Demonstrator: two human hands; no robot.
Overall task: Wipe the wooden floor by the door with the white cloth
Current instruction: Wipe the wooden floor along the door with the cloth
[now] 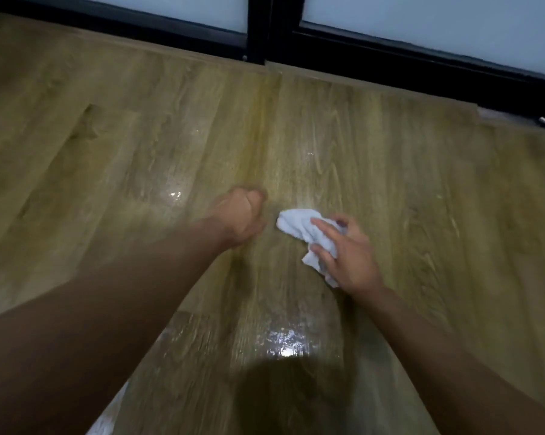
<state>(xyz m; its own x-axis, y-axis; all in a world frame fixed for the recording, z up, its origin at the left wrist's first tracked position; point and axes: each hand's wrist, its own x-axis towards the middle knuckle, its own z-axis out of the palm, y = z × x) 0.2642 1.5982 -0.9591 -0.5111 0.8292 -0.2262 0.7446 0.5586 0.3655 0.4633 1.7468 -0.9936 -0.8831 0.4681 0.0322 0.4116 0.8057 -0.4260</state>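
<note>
Cloth (299,226) gripped in our R hand (349,255), bunch pointing left twd our closed L fist (240,215), door (260,29) ahead.

white cloth (299,224): partly covered by right hand (349,255).
left hand (236,215): blurred; fingers tucked from sight.
door (258,29): cut off at top edge.

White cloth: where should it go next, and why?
Probably drag the white cloth, held by the right hand, back toward the person over the glossy patch on the wooden floor; that shine looks like wetness not yet wiped, and the left hand is out of that path.
</note>
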